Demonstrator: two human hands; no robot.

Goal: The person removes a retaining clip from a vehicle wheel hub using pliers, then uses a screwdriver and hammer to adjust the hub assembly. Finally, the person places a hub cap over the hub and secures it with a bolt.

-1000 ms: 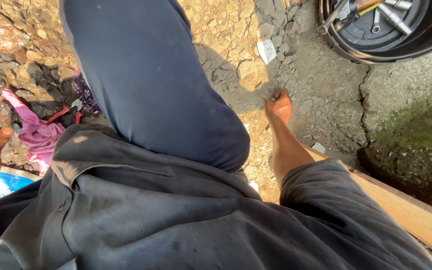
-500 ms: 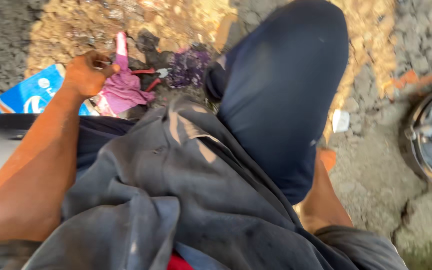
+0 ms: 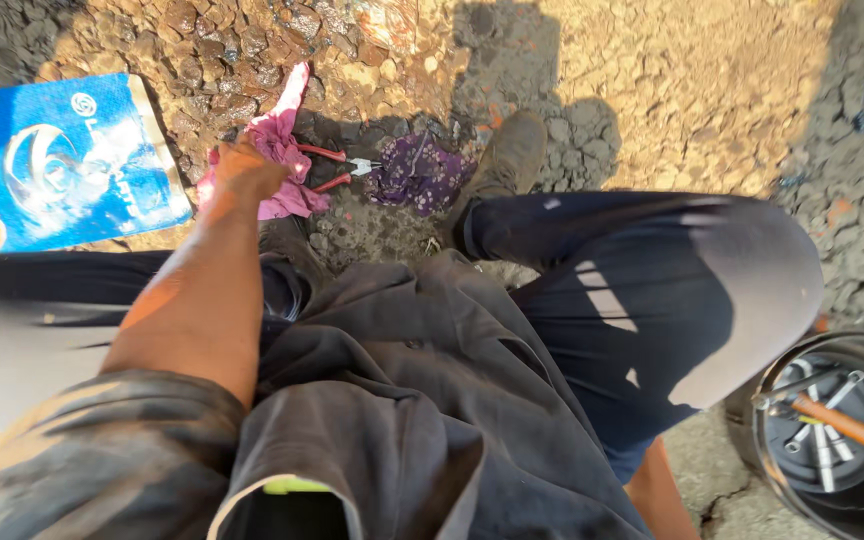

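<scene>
On the stony ground ahead of the person's knees lies a crumpled pink cloth, and the left hand rests on top of it, arm stretched out from a dark grey sleeve. Seen from behind, the hand looks curled down into the fabric, but its fingers are hidden under the knuckles, so it cannot be told whether they have closed on the cloth or only press on it. Judging by this, the step in hand is the reach and first contact with the cloth; any lift would call for a firm pinch of the loose folds, since fabric sags and may drag on the rough stones. Just beside the cloth, to its right, lie red-handled pliers, handles toward the hand and jaws pointing at a purple patterned cloth; whether the pliers touch the pink cloth is hard to make out. Farther left, a blue printed sack lies flat on the gravel, cut off by the frame edge. Nearer the camera are a worn brown boot and the dark trouser leg. At the lower right a black bucket holds an orange-handled tool and metal spanners, partly cropped. The right hand is out of view.
</scene>
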